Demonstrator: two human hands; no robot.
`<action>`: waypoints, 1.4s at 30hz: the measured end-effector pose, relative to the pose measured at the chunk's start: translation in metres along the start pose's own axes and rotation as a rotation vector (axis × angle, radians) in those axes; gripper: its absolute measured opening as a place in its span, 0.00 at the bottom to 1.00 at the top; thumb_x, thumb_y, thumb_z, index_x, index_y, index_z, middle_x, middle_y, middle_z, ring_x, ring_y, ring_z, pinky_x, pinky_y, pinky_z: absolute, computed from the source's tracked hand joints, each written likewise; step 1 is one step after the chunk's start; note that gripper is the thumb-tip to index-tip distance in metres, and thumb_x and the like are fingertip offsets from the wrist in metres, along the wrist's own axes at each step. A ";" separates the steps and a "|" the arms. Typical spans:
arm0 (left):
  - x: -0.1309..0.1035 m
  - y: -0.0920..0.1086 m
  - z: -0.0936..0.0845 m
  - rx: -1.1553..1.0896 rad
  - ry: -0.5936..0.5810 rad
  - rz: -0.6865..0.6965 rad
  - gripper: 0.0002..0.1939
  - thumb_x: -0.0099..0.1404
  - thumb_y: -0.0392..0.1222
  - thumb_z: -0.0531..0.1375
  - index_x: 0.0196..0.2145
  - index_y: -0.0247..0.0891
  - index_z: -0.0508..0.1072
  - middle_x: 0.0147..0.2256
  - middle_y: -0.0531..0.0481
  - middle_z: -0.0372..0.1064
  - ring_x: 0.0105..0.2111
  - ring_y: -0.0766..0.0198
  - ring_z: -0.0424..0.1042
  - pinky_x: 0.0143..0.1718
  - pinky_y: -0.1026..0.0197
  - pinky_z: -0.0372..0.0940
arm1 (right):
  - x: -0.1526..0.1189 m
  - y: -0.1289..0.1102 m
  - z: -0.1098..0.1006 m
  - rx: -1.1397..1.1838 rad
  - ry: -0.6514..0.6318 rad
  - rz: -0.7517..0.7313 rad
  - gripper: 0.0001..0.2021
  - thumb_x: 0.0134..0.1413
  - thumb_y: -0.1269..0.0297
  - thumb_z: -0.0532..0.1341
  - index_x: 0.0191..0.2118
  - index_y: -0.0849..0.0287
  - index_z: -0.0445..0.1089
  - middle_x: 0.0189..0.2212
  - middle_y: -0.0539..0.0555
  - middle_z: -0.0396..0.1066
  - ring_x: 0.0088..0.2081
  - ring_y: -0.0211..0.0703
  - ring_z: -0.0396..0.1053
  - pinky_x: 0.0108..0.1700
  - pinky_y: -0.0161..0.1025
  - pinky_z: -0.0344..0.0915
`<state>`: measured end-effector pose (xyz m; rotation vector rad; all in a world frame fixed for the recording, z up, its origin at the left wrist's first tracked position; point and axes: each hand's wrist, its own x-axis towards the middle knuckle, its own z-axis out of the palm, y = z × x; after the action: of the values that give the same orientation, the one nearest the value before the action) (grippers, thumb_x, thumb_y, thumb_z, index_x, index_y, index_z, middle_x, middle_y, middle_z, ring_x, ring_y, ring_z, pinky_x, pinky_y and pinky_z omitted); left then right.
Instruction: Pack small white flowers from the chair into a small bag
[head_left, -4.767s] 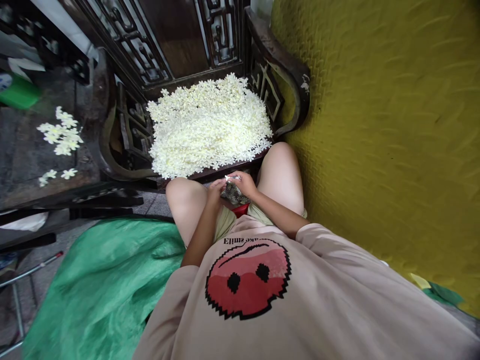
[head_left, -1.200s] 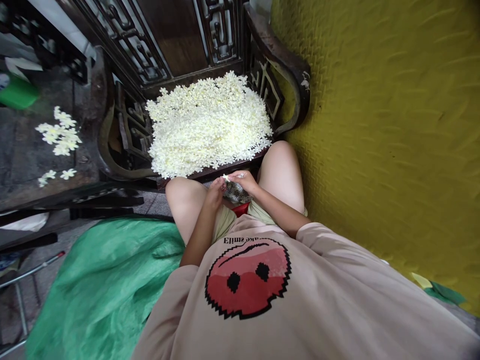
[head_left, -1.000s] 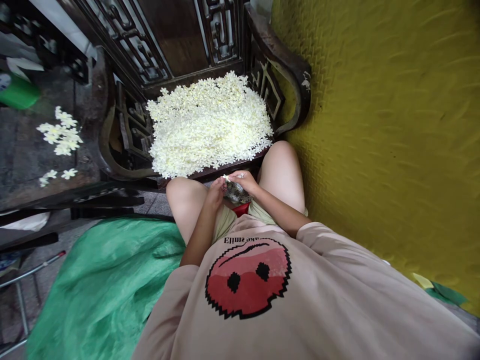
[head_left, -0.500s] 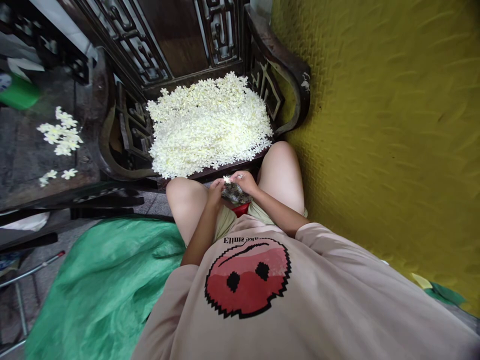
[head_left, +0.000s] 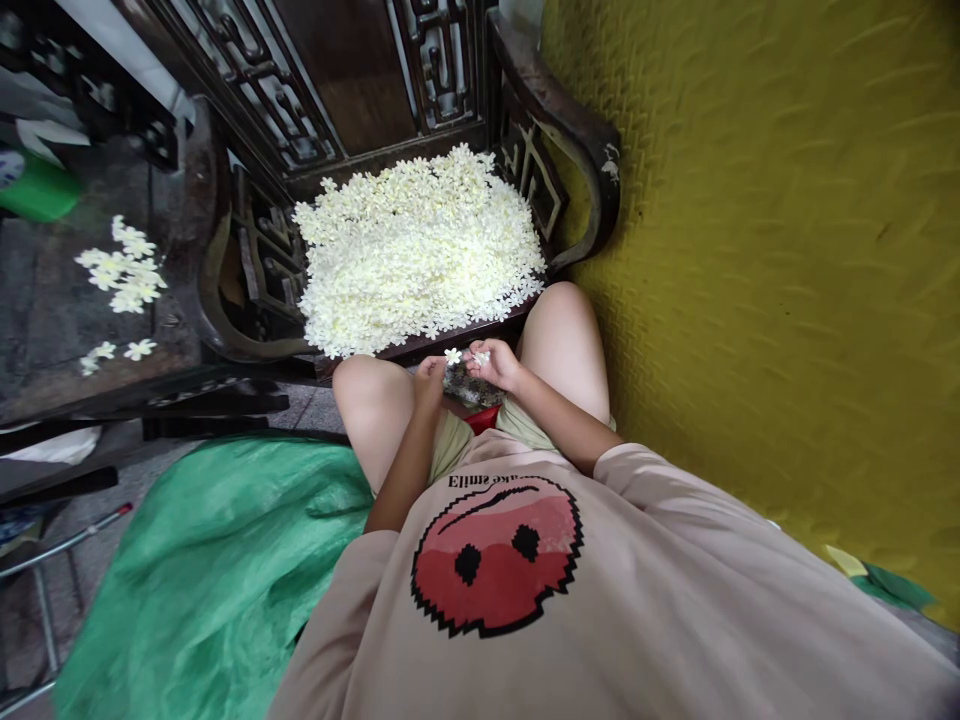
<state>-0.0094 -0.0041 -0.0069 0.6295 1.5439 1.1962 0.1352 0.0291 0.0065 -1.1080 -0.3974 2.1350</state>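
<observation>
White flower (head_left: 452, 355), that's the thing here, and in the head view it sits right at the fingertips of the left hand (head_left: 429, 376). That grip is pinched on it, petals facing up, between the two hands. The right hand (head_left: 493, 364) is just beside it, fingers half curled around a small white piece (head_left: 481, 357); I'd call that grip loosely closed on it, though it's too small for me to tell exactly what it is.

Both grips are between the person's bare knees, just in front of a dark carved chair (head_left: 592, 190). Just beyond the grips, its seat is loaded with a thick flower pile (head_left: 420, 255), all white with yellowish bits, spread nearly from armrest to armrest. Under the hands there's something greyish and speckled (head_left: 474, 386), partly hidden, plus a bit of red (head_left: 482, 418) nearer the body.

Well off to the left of the grips, a dark wooden counter (head_left: 45, 330) has loose blossoms (head_left: 124, 268) on it and a green container (head_left: 41, 185) farther back. Closer in on that left side, a big green sheet (head_left: 225, 560) lies crumpled next to the person. Right of the grips, it's all mustard-yellow textured covering (head_left: 765, 250).
</observation>
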 end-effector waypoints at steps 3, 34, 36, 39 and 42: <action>-0.004 0.005 0.001 0.012 -0.002 0.009 0.05 0.51 0.38 0.61 0.20 0.36 0.70 0.17 0.57 0.58 0.20 0.71 0.55 0.24 0.68 0.51 | -0.001 -0.003 0.000 0.026 -0.039 0.039 0.04 0.41 0.65 0.55 0.26 0.60 0.62 0.20 0.51 0.65 0.20 0.35 0.59 0.23 0.34 0.58; -0.002 0.007 -0.002 -0.325 -0.238 -0.288 0.14 0.51 0.46 0.66 0.26 0.36 0.66 0.21 0.57 0.59 0.20 0.75 0.59 0.22 0.69 0.53 | 0.006 0.017 0.004 -0.485 0.093 -0.482 0.15 0.32 0.55 0.68 0.25 0.61 0.73 0.26 0.52 0.72 0.30 0.39 0.66 0.34 0.36 0.60; -0.002 0.007 -0.002 -0.326 -0.239 -0.288 0.15 0.51 0.46 0.67 0.26 0.36 0.66 0.21 0.58 0.60 0.20 0.75 0.59 0.23 0.69 0.54 | 0.006 0.016 0.005 -0.464 0.092 -0.471 0.15 0.30 0.54 0.69 0.25 0.61 0.74 0.27 0.53 0.73 0.31 0.40 0.67 0.36 0.37 0.61; -0.003 0.007 -0.003 -0.340 -0.241 -0.287 0.15 0.51 0.46 0.67 0.26 0.36 0.66 0.21 0.58 0.60 0.20 0.75 0.59 0.24 0.69 0.55 | 0.005 0.016 0.005 -0.433 0.083 -0.450 0.16 0.30 0.54 0.69 0.25 0.60 0.74 0.28 0.53 0.74 0.32 0.41 0.68 0.38 0.38 0.63; -0.003 0.008 -0.003 -0.357 -0.247 -0.293 0.15 0.50 0.46 0.68 0.27 0.36 0.67 0.22 0.57 0.61 0.21 0.75 0.59 0.24 0.69 0.55 | 0.005 0.016 0.005 -0.408 0.070 -0.440 0.16 0.29 0.55 0.70 0.26 0.60 0.74 0.29 0.53 0.75 0.33 0.40 0.69 0.39 0.38 0.63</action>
<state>-0.0123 -0.0050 0.0017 0.2888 1.1335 1.0882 0.1227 0.0209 -0.0023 -1.1795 -0.9793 1.6612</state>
